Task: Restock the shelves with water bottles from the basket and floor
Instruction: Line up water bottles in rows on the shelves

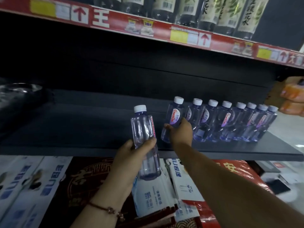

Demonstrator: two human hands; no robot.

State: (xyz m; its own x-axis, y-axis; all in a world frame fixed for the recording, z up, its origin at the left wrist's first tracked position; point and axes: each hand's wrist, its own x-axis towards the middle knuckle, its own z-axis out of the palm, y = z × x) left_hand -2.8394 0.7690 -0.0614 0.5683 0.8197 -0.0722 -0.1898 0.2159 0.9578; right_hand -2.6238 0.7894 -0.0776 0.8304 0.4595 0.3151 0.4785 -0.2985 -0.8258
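Note:
A dark shelf [82, 129] runs across the middle of the head view. On its right part stands a row of several clear, purple-tinted water bottles [230, 122] with white caps. My right hand [180, 131] grips the lower body of the leftmost bottle [174, 117], which stands at the left end of that row. My left hand [131, 155] holds another water bottle [144, 137] upright, in front of the shelf edge and left of the row.
Above is a shelf with a red price strip [148, 28] and dark bottles [213, 12]. Below the shelf lie white and blue cartons [24, 186] and red boxes [238, 175]. Orange packs [292, 96] sit at the far right. The shelf's left part is bare.

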